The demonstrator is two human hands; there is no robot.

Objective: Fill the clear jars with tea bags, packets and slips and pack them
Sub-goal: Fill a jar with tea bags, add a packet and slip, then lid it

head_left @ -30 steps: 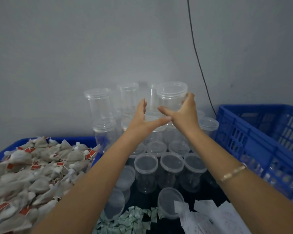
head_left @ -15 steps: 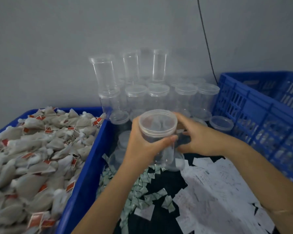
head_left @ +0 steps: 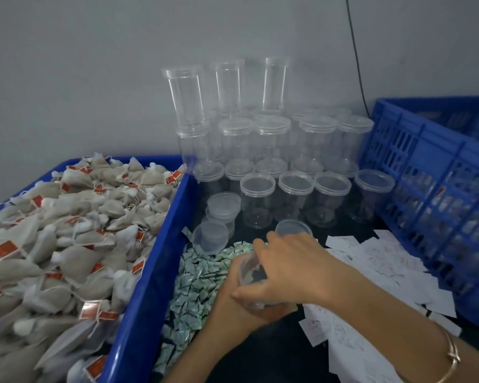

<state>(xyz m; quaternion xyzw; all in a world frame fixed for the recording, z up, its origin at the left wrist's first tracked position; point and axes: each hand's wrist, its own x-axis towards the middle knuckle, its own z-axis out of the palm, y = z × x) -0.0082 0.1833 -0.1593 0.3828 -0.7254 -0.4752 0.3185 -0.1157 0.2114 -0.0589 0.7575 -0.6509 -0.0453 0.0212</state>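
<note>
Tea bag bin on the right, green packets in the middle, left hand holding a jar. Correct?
No. The head view shows the tea bag bin on the left, not the right. Green packets lie in the middle and the left hand holds a jar.
</note>
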